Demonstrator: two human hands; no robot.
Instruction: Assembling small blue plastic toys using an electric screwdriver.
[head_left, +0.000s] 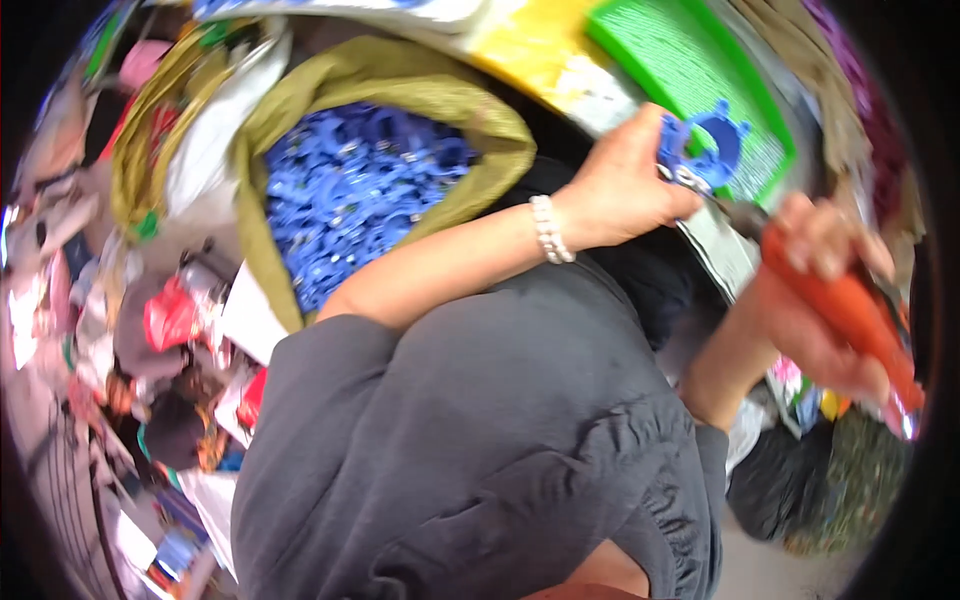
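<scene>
My left hand (pixel 635 180), with a white beaded bracelet at its wrist, is closed on a blue plastic ring-shaped part (pixel 728 150) with small lugs around its rim. Small shiny metal pieces show at the ring's lower edge, by my fingertips. My right hand (pixel 790 310) wraps round a thick orange-red tool that looks like a power screwdriver (pixel 835 305). Its dark nose points at the metal pieces on the ring; blur hides whether the tip touches them. Behind the ring lies a bright green tray (pixel 690 65).
An olive woven sack (pixel 500 135) full of blue plastic parts (pixel 355 200) stands at my left. A yellow sheet (pixel 545 45) lies on the work surface ahead. Another olive sack (pixel 135 165) and a white one are farther left. Dark bags (pixel 785 480) sit at lower right.
</scene>
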